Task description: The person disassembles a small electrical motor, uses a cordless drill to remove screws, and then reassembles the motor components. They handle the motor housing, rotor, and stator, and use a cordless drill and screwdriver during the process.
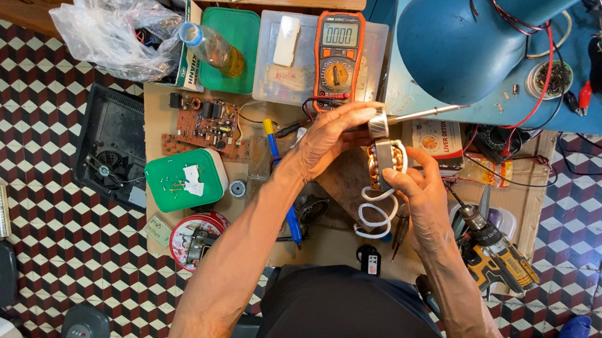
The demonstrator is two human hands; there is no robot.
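Left hand [331, 137] grips a soldering iron [414, 114], its shaft pointing right; right hand [416, 187] closes on a copper-wound motor stator [387, 161] held above the surface [339, 243], white leads [374, 213] hanging below. Judged best practice: steady the stator, rest the wrists together, keep leads clear of the hot tip. Multimeter [336, 57] lies beyond.

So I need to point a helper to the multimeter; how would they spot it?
Find the big blue lamp shade at upper right. Just left of it, on a clear plastic box, lies the multimeter: the only orange-edged device with a grey screen and round dial.
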